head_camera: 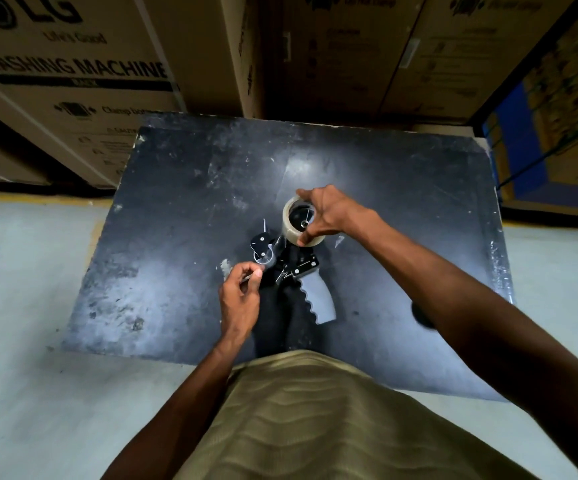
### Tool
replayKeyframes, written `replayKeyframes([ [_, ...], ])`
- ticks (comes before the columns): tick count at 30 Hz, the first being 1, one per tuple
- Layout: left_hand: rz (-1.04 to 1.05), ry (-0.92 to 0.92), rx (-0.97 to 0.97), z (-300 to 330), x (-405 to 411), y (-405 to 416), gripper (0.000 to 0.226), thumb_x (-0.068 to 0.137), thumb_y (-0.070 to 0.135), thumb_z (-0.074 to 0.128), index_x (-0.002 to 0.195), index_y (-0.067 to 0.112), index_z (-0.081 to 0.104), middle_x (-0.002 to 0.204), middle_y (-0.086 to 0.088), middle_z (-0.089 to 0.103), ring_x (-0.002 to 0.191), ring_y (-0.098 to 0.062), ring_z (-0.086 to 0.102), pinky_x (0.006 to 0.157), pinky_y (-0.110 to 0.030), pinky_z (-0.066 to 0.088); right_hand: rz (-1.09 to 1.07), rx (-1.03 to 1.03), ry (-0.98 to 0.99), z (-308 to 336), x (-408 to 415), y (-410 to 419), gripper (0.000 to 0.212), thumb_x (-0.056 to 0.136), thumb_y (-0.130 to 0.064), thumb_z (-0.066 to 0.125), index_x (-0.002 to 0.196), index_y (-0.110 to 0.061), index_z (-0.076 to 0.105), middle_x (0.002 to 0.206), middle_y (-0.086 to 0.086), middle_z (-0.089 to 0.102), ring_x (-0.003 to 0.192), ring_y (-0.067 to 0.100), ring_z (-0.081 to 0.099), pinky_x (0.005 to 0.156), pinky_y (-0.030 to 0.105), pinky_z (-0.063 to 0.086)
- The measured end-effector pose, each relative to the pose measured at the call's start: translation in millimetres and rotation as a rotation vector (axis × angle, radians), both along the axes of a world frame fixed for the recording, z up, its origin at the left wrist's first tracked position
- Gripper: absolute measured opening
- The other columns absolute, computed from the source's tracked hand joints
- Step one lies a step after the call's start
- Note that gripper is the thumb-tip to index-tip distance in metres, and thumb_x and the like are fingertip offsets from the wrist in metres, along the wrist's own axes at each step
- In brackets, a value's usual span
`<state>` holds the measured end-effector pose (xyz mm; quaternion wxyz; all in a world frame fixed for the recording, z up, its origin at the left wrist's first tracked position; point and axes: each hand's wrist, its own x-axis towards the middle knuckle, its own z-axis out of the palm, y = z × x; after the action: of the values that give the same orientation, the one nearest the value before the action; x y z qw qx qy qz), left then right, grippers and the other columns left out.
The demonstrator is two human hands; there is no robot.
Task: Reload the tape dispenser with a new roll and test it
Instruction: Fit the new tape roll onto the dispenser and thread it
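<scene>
A tape dispenser with a grey ridged handle (318, 299) lies on a black scuffed board (176, 209). A roll of clear tape (289, 223) sits on the dispenser's hub at its far end. My right hand (329, 213) grips this roll by its rim, thumb at the near side, fingers over the far side. My left hand (242, 296) pinches the loose end of the tape (273, 249), which runs from the roll past the dispenser's front roller (262, 252). The dispenser's black body is partly hidden in shadow.
Big cardboard boxes (73, 74) stand stacked behind the board and at the left. More boxes with blue print (557, 126) are at the right. A pale floor (21, 306) surrounds the board. Small tape scraps (339, 240) lie on the board.
</scene>
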<state>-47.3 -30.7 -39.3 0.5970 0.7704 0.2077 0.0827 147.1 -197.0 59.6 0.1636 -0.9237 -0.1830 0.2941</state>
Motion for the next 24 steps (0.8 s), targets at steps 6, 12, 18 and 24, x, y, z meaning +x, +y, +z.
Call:
replayKeyframes([
  [6,0.0,-0.016,0.016,2,2,1,0.007,0.097,0.005,0.061,0.095,0.008,0.067,0.098,-0.004,0.073,0.094,-0.014,0.069,0.086,-0.02,0.051,-0.021,-0.01,-0.024,-3,-2,3,0.113,0.054,-0.049,0.096,0.149,-0.011,0.048,0.132,0.01,0.069,0.12,0.029,0.065,0.104,0.039,0.053],
  [12,-0.036,-0.014,0.021,-2,-1,5,0.009,0.098,0.003,0.059,0.096,0.009,0.066,0.105,-0.004,0.075,0.103,-0.014,0.071,0.092,-0.021,0.053,0.004,-0.085,-0.099,-10,-10,10,0.118,0.052,-0.048,0.098,0.152,-0.017,0.043,0.133,0.01,0.066,0.12,0.031,0.064,0.101,0.037,0.054],
  [18,-0.036,-0.011,0.017,-1,-3,2,0.009,0.098,0.0,0.057,0.096,0.004,0.065,0.11,-0.005,0.074,0.109,-0.011,0.069,0.098,-0.022,0.051,0.034,-0.099,-0.108,-9,-8,9,0.113,0.052,-0.048,0.098,0.148,-0.015,0.048,0.131,0.011,0.067,0.119,0.032,0.064,0.1,0.039,0.053],
  [24,-0.03,0.0,0.013,2,-1,3,0.009,0.098,-0.002,0.056,0.098,0.001,0.065,0.108,-0.005,0.073,0.104,0.0,0.067,0.094,-0.014,0.048,0.02,-0.066,-0.078,-10,-7,5,0.105,0.053,-0.045,0.098,0.142,-0.014,0.052,0.127,0.009,0.07,0.117,0.03,0.066,0.097,0.036,0.053],
])
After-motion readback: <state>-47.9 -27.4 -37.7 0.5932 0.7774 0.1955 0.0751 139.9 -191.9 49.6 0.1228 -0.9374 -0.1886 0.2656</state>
